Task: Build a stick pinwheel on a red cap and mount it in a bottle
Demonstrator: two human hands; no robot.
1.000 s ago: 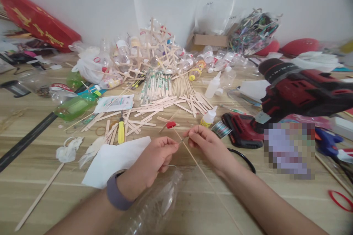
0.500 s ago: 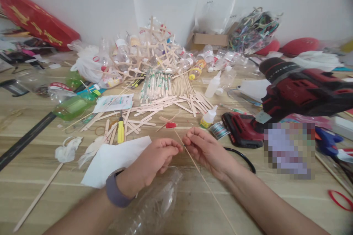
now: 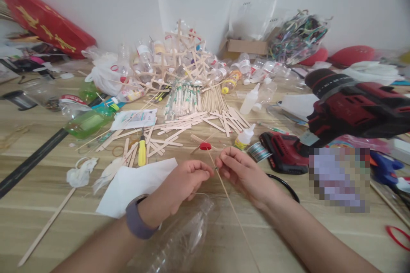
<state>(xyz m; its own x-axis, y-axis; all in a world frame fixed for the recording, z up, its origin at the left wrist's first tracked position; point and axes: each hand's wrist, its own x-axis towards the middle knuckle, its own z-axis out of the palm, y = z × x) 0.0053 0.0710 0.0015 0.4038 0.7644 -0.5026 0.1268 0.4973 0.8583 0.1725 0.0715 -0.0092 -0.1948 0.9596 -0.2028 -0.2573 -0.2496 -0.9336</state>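
A thin wooden skewer [image 3: 235, 213] runs from the near edge up between my hands, with a red bottle cap [image 3: 205, 146] by its far end. My right hand [image 3: 240, 172] is closed, thumb and fingertips pinched at the skewer beside a small dark wrap on it. Just left of the skewer, my left hand [image 3: 188, 179] is also pinched; whatever lies between its fingertips is too small to make out. A fine strand curves beneath this hand. Below it lies a clear plastic bottle [image 3: 182, 239], partly covered by my left forearm.
A red cordless drill [image 3: 346, 106] stands at right, near small glue bottles [image 3: 245, 137]. Craft sticks [image 3: 166, 140], skewers [image 3: 214, 100] and plastic bottles crowd the back. At left are white paper [image 3: 128, 187], a yellow-handled screwdriver [image 3: 142, 151] and a green bottle [image 3: 91, 123].
The whole view has shifted slightly. The skewer's far end and the red cap have moved a little right; the skewer now stands slightly apart from my left fingertips. Both hands stay pinched.
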